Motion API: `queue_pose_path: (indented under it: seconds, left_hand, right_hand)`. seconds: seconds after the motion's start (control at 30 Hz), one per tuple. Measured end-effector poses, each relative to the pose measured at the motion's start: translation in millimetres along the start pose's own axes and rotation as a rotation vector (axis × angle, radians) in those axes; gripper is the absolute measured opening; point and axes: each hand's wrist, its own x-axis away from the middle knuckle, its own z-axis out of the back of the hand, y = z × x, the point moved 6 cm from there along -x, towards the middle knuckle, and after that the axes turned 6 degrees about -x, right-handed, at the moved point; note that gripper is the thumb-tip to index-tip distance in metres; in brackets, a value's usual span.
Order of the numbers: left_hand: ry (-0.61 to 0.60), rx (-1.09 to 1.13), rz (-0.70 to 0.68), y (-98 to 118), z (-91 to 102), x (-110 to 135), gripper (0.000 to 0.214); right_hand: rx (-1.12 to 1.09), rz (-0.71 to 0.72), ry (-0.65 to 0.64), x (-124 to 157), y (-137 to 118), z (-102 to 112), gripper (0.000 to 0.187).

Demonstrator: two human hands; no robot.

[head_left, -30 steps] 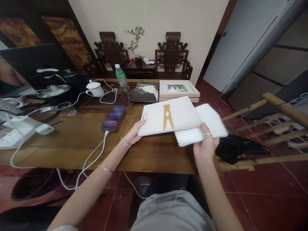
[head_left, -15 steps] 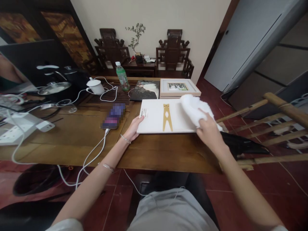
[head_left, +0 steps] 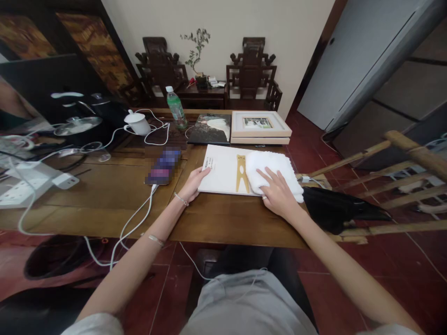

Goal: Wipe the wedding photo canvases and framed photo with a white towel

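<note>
White cloth (head_left: 279, 164) is now flattened by the right hand (head_left: 278, 193), fingers apart, on the board (head_left: 223, 170) clamped in the left hand (head_left: 193, 183).

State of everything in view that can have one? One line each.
white board: right part covered by white cloth
white cloth: bunched, lying on white board
left grip: closed on white board's left edge
right grip: open, fingers spread on white cloth
phone: screen lit, white cable plugged in
green bottle: upright, capped
white cup: lidded
framed picture: face up, stacked
</note>
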Motion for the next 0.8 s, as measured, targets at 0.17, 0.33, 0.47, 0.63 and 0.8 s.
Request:
queue_pose_path:
  seconds: [0.17, 0.33, 0.47, 0.63, 0.8]
  left_hand:
    - [0.12, -0.248, -0.104, 3, 12.2, -2, 0.049]
    - [0.298, -0.621, -0.308, 17, 23.9, 3, 0.048]
    - [0.319, -0.771, -0.36, 25, 22.8, 8, 0.048]
    - [0.366, -0.906, -0.375, 31, 21.7, 14, 0.043]
    - [0.374, -1.048, -0.451, 29, 18.1, 14, 0.039]
  right_hand:
    - [-0.044, 0.016, 0.028, -3, 0, -4, 0.03]
    - [-0.053, 0.02, 0.024, -6, 0, -9, 0.03]
    - [-0.051, 0.015, 0.008, -7, 0, -12, 0.032]
    - [-0.032, 0.026, -0.003, -8, -1, -14, 0.032]
    - [-0.012, 0.023, -0.017, -9, 0, -14, 0.03]
